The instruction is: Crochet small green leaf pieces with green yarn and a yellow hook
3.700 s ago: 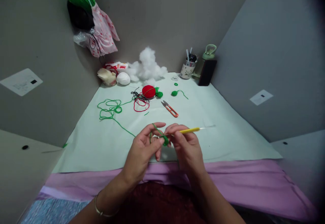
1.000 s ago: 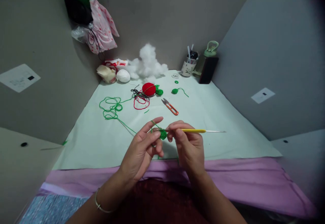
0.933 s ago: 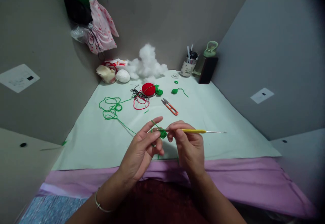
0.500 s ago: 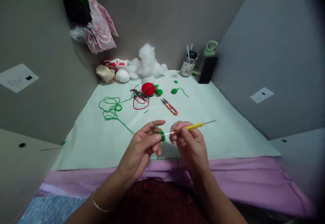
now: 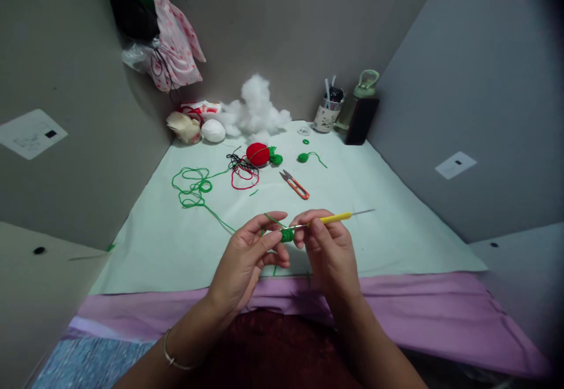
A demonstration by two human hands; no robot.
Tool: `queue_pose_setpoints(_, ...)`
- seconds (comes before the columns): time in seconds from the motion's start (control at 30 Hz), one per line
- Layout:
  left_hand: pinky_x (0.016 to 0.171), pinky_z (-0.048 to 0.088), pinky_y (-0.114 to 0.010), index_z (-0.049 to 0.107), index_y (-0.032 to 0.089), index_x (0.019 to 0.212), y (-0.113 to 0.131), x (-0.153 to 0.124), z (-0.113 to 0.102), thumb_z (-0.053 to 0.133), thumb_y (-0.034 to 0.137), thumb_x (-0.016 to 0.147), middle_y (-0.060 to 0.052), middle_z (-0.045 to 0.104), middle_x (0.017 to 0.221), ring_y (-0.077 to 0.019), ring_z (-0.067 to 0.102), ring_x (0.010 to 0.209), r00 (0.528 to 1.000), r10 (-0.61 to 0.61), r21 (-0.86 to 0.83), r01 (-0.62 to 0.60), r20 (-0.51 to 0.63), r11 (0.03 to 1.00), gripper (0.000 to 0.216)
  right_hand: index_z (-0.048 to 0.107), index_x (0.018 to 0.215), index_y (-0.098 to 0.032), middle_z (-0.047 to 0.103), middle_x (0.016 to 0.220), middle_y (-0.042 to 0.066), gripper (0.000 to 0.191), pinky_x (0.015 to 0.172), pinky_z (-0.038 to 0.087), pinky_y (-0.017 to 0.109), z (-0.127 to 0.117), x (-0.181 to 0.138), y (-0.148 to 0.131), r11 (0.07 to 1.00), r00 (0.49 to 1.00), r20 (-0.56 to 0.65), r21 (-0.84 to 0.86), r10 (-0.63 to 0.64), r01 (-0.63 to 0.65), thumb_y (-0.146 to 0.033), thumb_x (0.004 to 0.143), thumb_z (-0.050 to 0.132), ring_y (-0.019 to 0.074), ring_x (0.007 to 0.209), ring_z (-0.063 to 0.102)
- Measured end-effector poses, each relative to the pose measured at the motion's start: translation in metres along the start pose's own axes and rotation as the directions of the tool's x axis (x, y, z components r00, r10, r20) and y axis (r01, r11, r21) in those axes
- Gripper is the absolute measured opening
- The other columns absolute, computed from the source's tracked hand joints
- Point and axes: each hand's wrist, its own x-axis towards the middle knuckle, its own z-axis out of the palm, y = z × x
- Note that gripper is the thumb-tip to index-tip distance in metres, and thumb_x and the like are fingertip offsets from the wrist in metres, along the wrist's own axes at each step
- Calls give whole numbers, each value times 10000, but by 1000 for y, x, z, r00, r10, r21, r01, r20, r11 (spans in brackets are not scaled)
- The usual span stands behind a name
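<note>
Crochet work (image 5: 287,235), small and green, is pinched in the left hand (image 5: 247,260), raised just above the table (image 5: 396,236) so the crochet hook (image 5: 335,219) can reach it. Right hand (image 5: 328,254) is closed on the hook's yellow handle, its tip apparently in the stitches. Green yarn (image 5: 194,186) trails left in loose coils, giving slack; scissors (image 5: 295,184) lie beyond.

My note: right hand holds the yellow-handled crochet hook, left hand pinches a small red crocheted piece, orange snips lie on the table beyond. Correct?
Not quite. The head view shows the crocheted piece is green, not red. Otherwise yes: the right hand holds the yellow-handled crochet hook, the left hand pinches the piece, the orange snips lie on the table beyond.
</note>
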Motion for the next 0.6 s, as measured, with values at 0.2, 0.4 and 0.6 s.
queue_pose_setpoints(0.2, 640, 581, -179, 828, 216, 1038, 0, -2, 1, 862, 243, 820, 26, 627, 824, -66, 666, 634, 999, 43, 31, -43, -19, 999, 223, 756, 921, -217, 763, 852, 24, 190, 620, 544, 232, -1, -2, -3, 998, 998, 42, -34, -53, 55, -328, 1019, 637, 105, 658, 657)
queue_pose_setpoints(0.4, 687, 577, -181, 806, 258, 1123, -5, -2, -2, 803, 230, 893, 34, 632, 842, -64, 669, 673, 989, 146, 156, -144, -2, 977, 231, 738, 1048, -225, 751, 949, 40, 210, 707, 569, 308, -7, -11, -9, 820, 921, 183, -419, -344, 389, -172, 1049, 535, 145, 776, 678)
queue_pose_setpoints(0.6, 771, 587, -179, 782, 318, 1208, -11, -4, -5, 819, 213, 887, 47, 647, 854, -64, 695, 733, 975, 222, 210, -216, -5, 953, 339, 685, 1128, -197, 764, 944, 62, 236, 775, 601, 318, -6, -14, -14, 399, 714, 498, -600, -492, 693, -70, 1006, 528, 178, 907, 722)
